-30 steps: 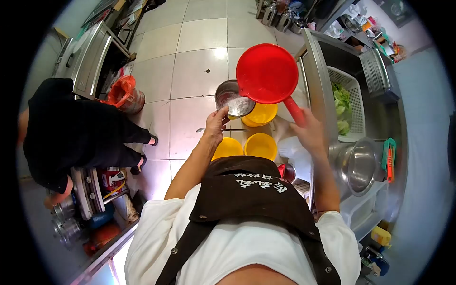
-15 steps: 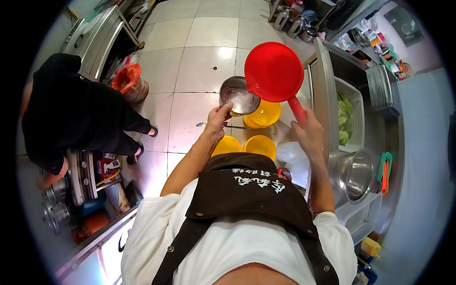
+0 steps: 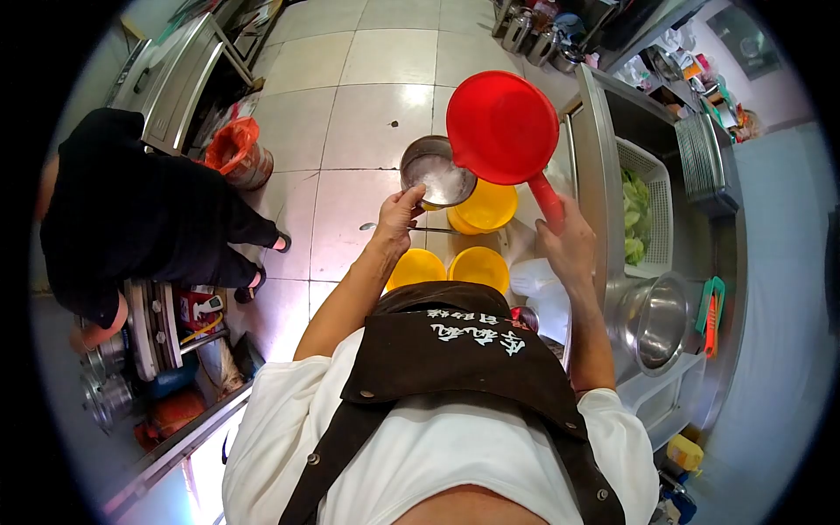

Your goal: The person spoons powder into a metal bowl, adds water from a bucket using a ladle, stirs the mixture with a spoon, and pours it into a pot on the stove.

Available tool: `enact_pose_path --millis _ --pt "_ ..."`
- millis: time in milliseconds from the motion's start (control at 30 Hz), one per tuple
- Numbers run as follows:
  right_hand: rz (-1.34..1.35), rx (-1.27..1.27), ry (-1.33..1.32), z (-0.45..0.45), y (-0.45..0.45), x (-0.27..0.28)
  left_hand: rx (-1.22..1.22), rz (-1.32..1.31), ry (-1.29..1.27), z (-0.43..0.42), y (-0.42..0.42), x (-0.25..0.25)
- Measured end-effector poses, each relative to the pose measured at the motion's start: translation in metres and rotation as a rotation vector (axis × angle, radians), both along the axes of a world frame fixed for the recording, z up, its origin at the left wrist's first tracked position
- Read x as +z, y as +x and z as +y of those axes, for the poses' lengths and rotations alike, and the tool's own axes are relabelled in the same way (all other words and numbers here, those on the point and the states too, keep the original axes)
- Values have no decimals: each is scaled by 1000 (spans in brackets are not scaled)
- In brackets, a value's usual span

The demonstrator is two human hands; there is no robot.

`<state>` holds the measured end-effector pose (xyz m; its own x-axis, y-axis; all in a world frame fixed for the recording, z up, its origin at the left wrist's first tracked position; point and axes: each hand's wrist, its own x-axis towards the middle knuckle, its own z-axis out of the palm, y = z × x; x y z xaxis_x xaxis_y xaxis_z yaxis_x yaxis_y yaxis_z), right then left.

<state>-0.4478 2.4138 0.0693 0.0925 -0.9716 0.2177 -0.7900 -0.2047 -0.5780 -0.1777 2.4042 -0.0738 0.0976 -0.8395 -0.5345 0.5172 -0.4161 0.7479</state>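
My left hand [image 3: 398,214] is closed on the near rim of a round stainless steel bowl [image 3: 413,164], thumb over the edge. Whitish, frothy-looking liquid shows inside it. A long thin metal spoon [image 3: 433,230] crosses beneath that hand; I cannot tell whether the fingers hold it. In my right hand [image 3: 567,238] is the handle of a red plastic water ladle [image 3: 503,122], tilted with its lip at the bowl's right rim. Its contents, if any, cannot be made out. Below stand yellow containers: one [image 3: 486,208] under the ladle, two more [image 3: 416,267] near my apron.
On the right, a steel sink [image 3: 604,114] holds a white basket [image 3: 661,206] of green leaves and a large metal basin [image 3: 658,319]. At left, a person in black [image 3: 144,192] stands beside a bin with a red liner [image 3: 234,144]. Tiled floor [image 3: 367,114] stretches ahead.
The ladle and bowl have shifted very slightly up and left. The liquid in the bowl looks whiter and more stirred up. Both hands keep their grip.
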Motion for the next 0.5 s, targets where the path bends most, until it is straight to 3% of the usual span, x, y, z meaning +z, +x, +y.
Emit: enact_pose_path --millis 300,400,500 --pt "-109 0 89 -4 -15 -6 -2 22 20 -1 -8 3" --pt "-524 -54 440 -17 -37 -36 -30 9 10 0 -15 -1" --pt "-688 -155 630 -28 -46 -45 -29 30 81 2 -14 0"
